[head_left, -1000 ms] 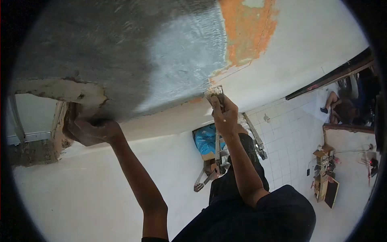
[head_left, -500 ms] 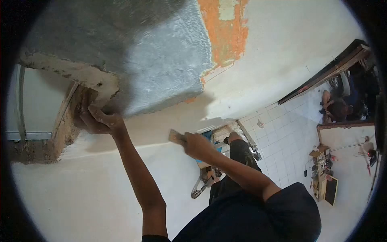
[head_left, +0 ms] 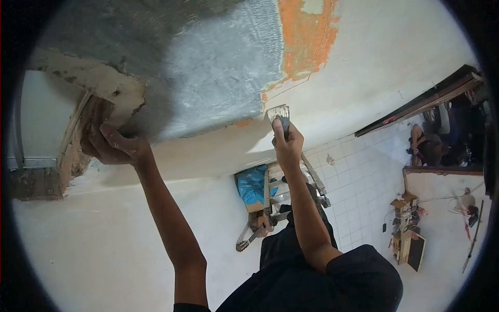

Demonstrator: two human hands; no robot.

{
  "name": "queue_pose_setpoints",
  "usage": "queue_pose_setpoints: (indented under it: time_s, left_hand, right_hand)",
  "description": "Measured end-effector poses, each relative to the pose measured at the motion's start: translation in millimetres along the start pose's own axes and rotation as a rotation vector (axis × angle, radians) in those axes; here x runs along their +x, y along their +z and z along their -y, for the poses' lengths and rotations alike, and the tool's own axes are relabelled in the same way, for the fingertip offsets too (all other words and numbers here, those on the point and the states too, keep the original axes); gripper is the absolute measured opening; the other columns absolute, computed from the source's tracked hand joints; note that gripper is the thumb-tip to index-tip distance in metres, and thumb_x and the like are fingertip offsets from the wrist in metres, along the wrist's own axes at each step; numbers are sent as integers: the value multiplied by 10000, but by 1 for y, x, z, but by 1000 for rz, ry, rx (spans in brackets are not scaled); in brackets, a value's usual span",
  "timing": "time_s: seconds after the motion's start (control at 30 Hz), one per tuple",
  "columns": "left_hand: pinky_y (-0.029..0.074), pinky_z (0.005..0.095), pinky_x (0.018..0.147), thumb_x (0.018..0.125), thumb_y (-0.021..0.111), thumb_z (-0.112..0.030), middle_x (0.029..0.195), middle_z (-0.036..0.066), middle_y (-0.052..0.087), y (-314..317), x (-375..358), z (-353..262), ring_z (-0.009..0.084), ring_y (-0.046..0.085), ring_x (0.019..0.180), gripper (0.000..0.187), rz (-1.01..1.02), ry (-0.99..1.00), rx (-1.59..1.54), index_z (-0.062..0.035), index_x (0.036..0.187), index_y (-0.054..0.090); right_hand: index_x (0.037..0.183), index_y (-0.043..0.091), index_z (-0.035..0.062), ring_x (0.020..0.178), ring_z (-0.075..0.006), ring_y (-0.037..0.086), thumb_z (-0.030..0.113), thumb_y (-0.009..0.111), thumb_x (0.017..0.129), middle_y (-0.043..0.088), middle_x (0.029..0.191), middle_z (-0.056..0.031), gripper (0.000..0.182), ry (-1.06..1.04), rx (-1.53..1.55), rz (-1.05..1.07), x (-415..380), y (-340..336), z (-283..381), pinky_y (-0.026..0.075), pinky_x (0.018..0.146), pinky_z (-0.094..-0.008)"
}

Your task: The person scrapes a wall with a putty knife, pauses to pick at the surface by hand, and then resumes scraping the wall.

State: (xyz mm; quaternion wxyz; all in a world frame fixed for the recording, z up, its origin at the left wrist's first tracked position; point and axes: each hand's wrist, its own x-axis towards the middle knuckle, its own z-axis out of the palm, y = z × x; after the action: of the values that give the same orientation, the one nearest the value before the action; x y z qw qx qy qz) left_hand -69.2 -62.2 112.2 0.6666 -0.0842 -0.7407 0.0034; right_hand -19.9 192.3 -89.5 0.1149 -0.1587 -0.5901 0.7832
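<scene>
My right hand (head_left: 288, 144) is closed round a putty knife (head_left: 278, 112), its pale, crusted blade pointing up at the wall. The blade is just right of the lower corner of a grey plastered patch (head_left: 223, 67). An orange patch (head_left: 306, 41) borders the grey one on the right. At the left, my left hand (head_left: 112, 143) has its fingers curled at the rough edge of a wall opening (head_left: 73, 140), below a broken beige ledge (head_left: 104, 86). Whether its fingers hold anything is hidden.
A ladder (head_left: 312, 174) stands below, beside a blue plastic bag (head_left: 252, 184) and a guitar (head_left: 252, 236). White floor tiles (head_left: 353, 182) lie at the right. Another person (head_left: 434, 148) is beyond a doorway. A wooden shelf (head_left: 403, 229) with cables is at lower right.
My right hand has moved up and right with the putty knife, from the lower wall to near the grey patch's corner. The view has shifted slightly, and the blue bag shows more fully.
</scene>
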Motion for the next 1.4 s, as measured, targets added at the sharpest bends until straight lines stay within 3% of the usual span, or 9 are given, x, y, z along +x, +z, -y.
queue_pose_setpoints:
  time_s: [0.03, 0.4, 0.5, 0.57, 0.8, 0.87, 0.97, 1.3, 1.4]
  left_hand:
    - [405, 420, 841, 948, 269, -364, 981, 68, 665, -1, 0, -2, 260, 478, 974, 525, 15, -24, 12, -45, 991, 685]
    - [400, 459, 768, 946, 263, -375, 796, 145, 507, -5, -11, 22, 320, 460, 894, 462, 106, 168, 177, -37, 751, 511]
    - [403, 458, 766, 969, 262, -355, 832, 145, 542, -3, -5, 12, 331, 467, 879, 422, 24, 19, 61, -48, 802, 498]
    - [506, 471, 731, 971, 462, -321, 1048, 136, 595, -7, -2, 27, 331, 586, 912, 419, 32, 377, 292, -144, 1323, 319]
    - [499, 473, 843, 983, 389, -386, 1093, 101, 602, -6, -3, 9, 330, 553, 1011, 360, -15, 132, 51, -126, 1212, 489]
    - [482, 496, 881, 987, 378, -384, 1110, 100, 600, -11, -4, 27, 338, 551, 1034, 356, 46, 300, 228, -135, 1214, 491]
    - [468, 520, 900, 984, 369, -401, 1121, 110, 596, -7, -4, 13, 339, 568, 1034, 398, 0, 288, 227, -148, 1291, 393]
    - [498, 516, 773, 977, 443, -304, 1066, 120, 598, -6, -3, 23, 337, 582, 945, 374, 56, 333, 207, -159, 1306, 340]
    - [449, 488, 801, 1010, 245, -404, 1070, 130, 606, -2, 0, 11, 308, 582, 944, 448, -112, 453, 228, -107, 1323, 364]
  right_hand:
    - [902, 647, 0, 518, -29, 403, 287, 606, 924, 474, 599, 55, 291, 50, 27, 36, -3, -3, 0, 328, 463, -220]
    - [877, 661, -4, 539, -38, 377, 303, 637, 904, 477, 610, 44, 309, 141, -65, 101, 3, -11, -5, 324, 480, -232]
    - [926, 669, -22, 591, -47, 421, 288, 633, 907, 521, 636, 32, 313, 107, -78, 82, 2, -10, 0, 373, 529, -242]
    - [965, 669, -31, 664, -54, 486, 253, 628, 913, 595, 697, 13, 292, 89, -109, 107, 3, -12, -1, 426, 607, -241]
    - [987, 660, -44, 752, -65, 552, 207, 619, 919, 669, 810, -38, 263, 100, -61, 118, 5, -7, -4, 459, 697, -236]
    - [786, 608, 34, 497, -18, 393, 291, 634, 915, 459, 573, 56, 289, 19, -20, 73, 4, -4, -2, 307, 425, -208]
    - [1010, 652, -41, 745, -63, 537, 227, 615, 923, 653, 791, -28, 285, 111, -79, 138, 5, -11, 0, 450, 688, -235]
    - [919, 664, -10, 586, -39, 420, 280, 603, 931, 520, 642, 47, 297, 92, -2, 127, 4, -8, -1, 366, 531, -228]
    - [912, 663, -2, 554, -32, 389, 288, 607, 929, 483, 617, 58, 296, 135, -7, 137, 3, -9, 4, 339, 503, -220]
